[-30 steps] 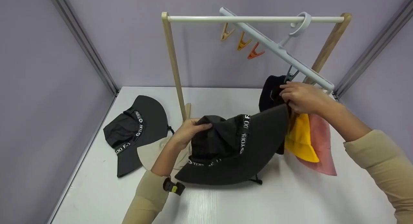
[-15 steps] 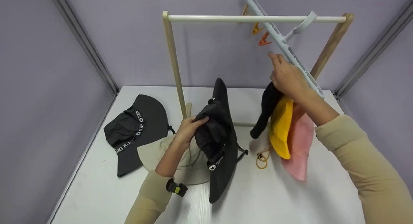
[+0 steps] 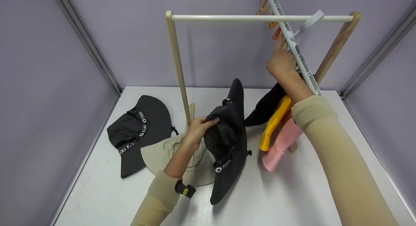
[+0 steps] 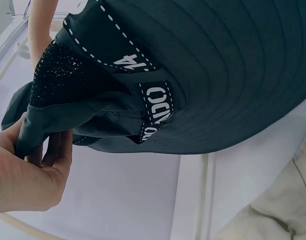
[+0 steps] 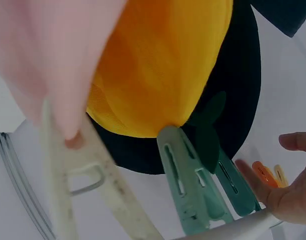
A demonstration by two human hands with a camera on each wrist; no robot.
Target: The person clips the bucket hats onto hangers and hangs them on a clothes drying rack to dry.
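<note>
My left hand [image 3: 196,132] pinches the crown of a dark grey brimmed hat [image 3: 241,128] with a lettered band. Its brim stands steeply in the head view. My right hand [image 3: 282,61] reaches up beside the tilted white clip hanger [image 3: 301,61], fingers extended close to an orange clip [image 3: 276,33]. In the right wrist view thumb and fingers stand apart. From the hanger's near end hang a pink hat [image 3: 282,144], a yellow hat [image 3: 274,125] and a black hat [image 3: 265,107]. A cream clip [image 5: 105,185] and a pale green clip [image 5: 190,185] show there.
A second dark hat [image 3: 155,122] lies on the white table [image 3: 97,187] at left, a beige hat [image 3: 198,175] beside it, partly under my left arm. The rack's white rail [image 3: 224,18] spans the back between wooden posts, the hanger's hook on it.
My right hand has left the black hat's clip and moved up along the hanger. The hanger has swung round, its clipped hats with it. The left hand's hat has turned to a steeper angle.
</note>
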